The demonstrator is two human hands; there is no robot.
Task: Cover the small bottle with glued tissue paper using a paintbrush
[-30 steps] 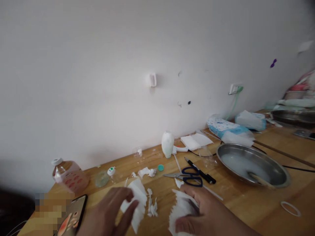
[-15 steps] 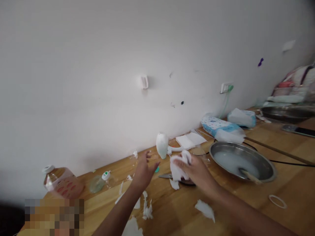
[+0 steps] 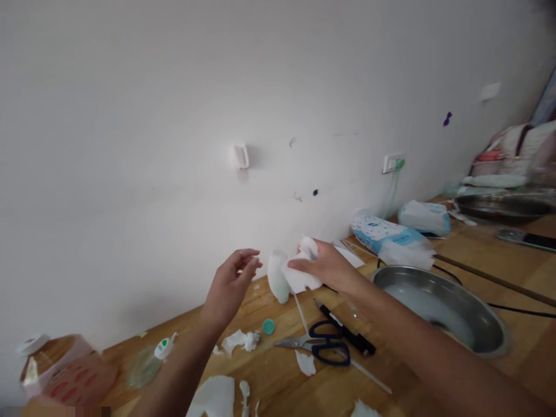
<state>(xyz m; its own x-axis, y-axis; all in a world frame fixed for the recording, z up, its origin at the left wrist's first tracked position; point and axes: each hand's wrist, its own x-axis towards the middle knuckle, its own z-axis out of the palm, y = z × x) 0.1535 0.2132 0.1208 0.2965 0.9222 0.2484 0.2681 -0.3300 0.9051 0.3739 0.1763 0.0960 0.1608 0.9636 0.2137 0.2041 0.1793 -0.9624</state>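
My right hand (image 3: 324,260) pinches a piece of white tissue (image 3: 301,275) between thumb and fingers. The tissue hangs right beside a white, rounded, bottle-like object (image 3: 277,278) that stands near the wall and looks wrapped in white paper. To the left of that object my left hand (image 3: 230,284) is raised, its fingers loosely bent and apart, with nothing visible in them. Below the hands lie dark-blue-handled scissors (image 3: 319,344), a black pen (image 3: 345,327) and a green cap (image 3: 268,326). Torn tissue scraps (image 3: 243,340) are scattered around.
A metal basin (image 3: 438,307) of cloudy liquid stands at right, with tissue packs (image 3: 386,234) behind it and a long stick (image 3: 490,278) alongside. At left are a large plastic bottle (image 3: 65,370) and a small bottle with a white-and-green top (image 3: 163,348). The wall (image 3: 174,145) rises behind.
My right hand has lifted the tissue up and away from the scissors, to beside the white object, baring the scissors and pen. The left hand has moved up and left. The view has shifted.
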